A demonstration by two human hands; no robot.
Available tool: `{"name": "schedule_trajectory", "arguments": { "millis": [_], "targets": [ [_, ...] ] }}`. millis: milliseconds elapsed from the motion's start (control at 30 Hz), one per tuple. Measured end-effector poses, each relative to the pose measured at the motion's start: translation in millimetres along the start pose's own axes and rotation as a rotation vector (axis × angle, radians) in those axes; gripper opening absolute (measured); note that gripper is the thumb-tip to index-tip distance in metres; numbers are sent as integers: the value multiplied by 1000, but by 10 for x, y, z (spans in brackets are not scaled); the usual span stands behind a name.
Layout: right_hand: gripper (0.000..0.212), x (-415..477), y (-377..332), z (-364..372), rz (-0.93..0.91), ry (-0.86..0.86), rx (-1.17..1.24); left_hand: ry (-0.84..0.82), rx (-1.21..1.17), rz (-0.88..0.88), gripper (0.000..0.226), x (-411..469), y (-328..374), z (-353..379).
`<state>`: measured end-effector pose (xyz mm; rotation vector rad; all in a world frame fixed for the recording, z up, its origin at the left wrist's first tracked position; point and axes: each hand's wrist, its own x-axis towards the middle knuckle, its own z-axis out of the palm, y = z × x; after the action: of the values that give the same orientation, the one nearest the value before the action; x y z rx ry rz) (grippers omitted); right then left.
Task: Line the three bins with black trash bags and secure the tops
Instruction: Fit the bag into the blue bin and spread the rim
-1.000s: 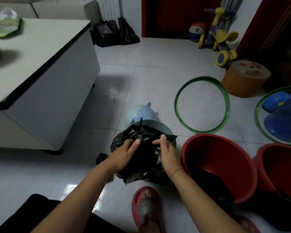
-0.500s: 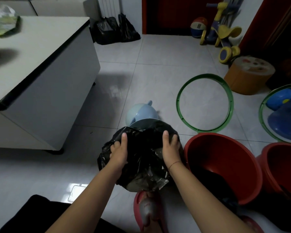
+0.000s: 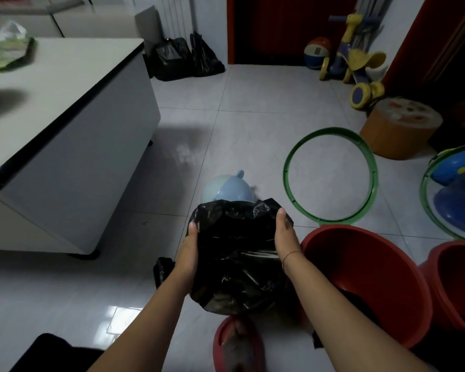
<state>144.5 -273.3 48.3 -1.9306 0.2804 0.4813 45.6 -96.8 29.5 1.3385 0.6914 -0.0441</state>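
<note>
A: How far along?
B: 1st bin only, bag (image 3: 239,264) draped over it, between both hands. Left hand (image 3: 189,247) & right hand (image 3: 285,234) each clamped on the bag's side, thumbs up top.
A: Rest?
B: Red bins (image 3: 365,280) look unlined, green rings (image 3: 330,175) on the floor, w/ tops not secured

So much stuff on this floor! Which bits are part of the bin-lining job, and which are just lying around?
Part of the job:
black trash bag
left hand
right hand
red bin
second red bin
green ring

Just lying about:
ride-on toy
ball
orange stool
white table
</note>
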Motion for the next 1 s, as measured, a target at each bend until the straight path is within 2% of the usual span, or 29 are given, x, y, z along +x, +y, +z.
{"name": "schedule_trajectory", "arguments": {
  "millis": [233, 500, 733, 800, 900, 933, 1000],
  "targets": [
    [84, 343, -63, 23, 90, 9, -119, -69, 77, 19, 70, 462, 133, -122],
    [96, 746, -158, 73, 180, -146, -223, -288, 106, -59, 78, 880, 206, -130],
    [93, 893, -245, 66, 261, -227, -235, -222, 156, -226, 86, 1113, 301, -78],
    [93, 895, -228, 68, 218, -194, -312, -189, 204, -205, 80, 1109, 326, -90],
    [82, 846, -176, 96, -56, -55, -412, -46, 426, 20, 66, 1112, 409, -69],
    [77, 828, -155, 123, -156, -36, -383, -14, 478, 99, 66, 1128, 436, -43],
    [67, 812, -118, 173, -249, -66, -285, -68, 472, 169, 66, 1166, 453, 29]
  ]
}}
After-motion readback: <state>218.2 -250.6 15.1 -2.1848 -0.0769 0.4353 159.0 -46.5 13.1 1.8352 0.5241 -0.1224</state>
